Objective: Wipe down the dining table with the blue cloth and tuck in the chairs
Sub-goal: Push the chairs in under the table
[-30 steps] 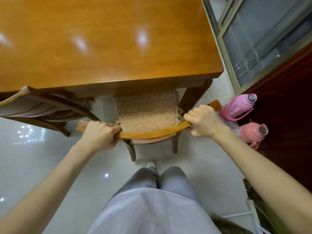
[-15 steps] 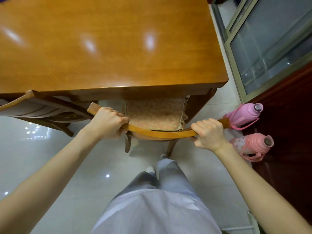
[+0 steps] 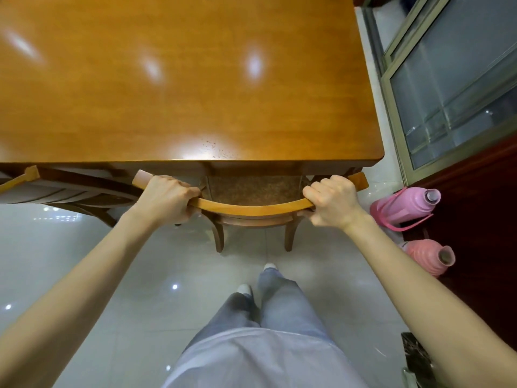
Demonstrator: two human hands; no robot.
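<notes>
Two grips | left hand (image 3: 167, 198), right hand (image 3: 330, 203) clamp curved wooden chair back (image 3: 251, 210) (smooth)

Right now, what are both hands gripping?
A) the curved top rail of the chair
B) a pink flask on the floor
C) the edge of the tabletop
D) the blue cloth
A: the left hand and the right hand each curl round one end of the chair's curved top rail, with the seat mostly under the dining table.
</notes>
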